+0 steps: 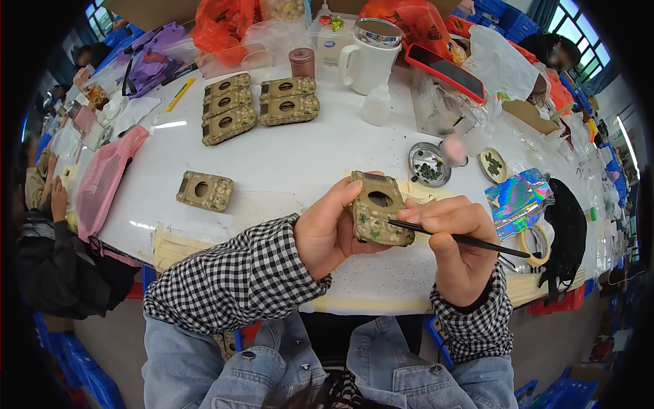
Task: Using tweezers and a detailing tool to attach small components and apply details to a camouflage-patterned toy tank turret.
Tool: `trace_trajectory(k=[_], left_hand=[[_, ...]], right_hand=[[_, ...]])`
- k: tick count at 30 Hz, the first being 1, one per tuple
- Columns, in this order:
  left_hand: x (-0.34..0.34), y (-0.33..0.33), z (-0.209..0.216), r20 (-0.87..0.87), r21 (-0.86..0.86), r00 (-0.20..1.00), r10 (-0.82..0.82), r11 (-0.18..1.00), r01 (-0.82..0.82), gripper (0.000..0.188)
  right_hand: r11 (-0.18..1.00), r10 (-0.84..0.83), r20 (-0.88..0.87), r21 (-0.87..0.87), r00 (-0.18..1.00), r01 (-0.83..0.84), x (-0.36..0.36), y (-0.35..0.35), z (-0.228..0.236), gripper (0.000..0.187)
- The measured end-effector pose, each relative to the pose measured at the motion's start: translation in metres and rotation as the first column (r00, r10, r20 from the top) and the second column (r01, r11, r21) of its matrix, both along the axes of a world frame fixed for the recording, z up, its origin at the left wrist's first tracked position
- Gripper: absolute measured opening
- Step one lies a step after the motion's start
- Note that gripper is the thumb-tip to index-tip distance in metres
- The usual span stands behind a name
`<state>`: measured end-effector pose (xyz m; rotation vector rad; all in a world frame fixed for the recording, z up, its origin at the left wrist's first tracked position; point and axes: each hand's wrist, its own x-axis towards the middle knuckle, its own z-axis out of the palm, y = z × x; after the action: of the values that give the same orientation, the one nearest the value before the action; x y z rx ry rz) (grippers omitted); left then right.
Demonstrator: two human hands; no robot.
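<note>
My left hand (330, 228) grips a toy tank hull (383, 211) painted in camouflage, with a round hole in its top. The hull is tilted up above the table's near side. In my right hand (463, 249) is a slim black pen-like tool (480, 243), pinched between thumb and fingers. Its thin pale tip meets the hull's top below the hole; whether it is a brush or tweezers I cannot tell. A similar hull (204, 191) lies alone to the left. Several more hulls (228, 126) stand in two groups farther back.
Right of my hands are a round metal tin (429, 165) with dark bits, a small dish (492, 165) with green pieces, a tape roll (534, 245) and a black bag (567, 232). A white mug (371, 63), squeeze bottle (376, 106) and red-cased phone (446, 71) stand behind. A pink mesh basket (109, 180) lies left.
</note>
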<state>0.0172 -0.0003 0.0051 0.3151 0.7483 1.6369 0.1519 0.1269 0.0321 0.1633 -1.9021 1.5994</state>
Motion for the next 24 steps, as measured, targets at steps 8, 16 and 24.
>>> trace_trajectory(k=[8, 16, 24], left_hand=[[0.0, -0.0004, -0.0002, 0.015, -0.009, 1.0, 0.012, 1.0, -0.012, 0.049], [0.0003, 0.0002, -0.0028, 0.012, 0.021, 1.0, 0.012, 1.0, -0.012, 0.049], [0.0001, 0.0031, -0.0025, 0.032, 0.003, 0.999, 0.008, 1.0, -0.009, 0.05]], right_hand=[[1.0, -0.013, 0.014, 0.008, 1.0, 0.013, 0.0, -0.001, 0.0009, 0.01], [1.0, -0.002, 0.026, 0.007, 1.0, 0.002, 0.0012, -0.0008, 0.0017, 0.01], [0.998, -0.05, -0.172, -0.055, 0.984, 0.041, 0.0024, 0.0071, 0.002, 0.013]])
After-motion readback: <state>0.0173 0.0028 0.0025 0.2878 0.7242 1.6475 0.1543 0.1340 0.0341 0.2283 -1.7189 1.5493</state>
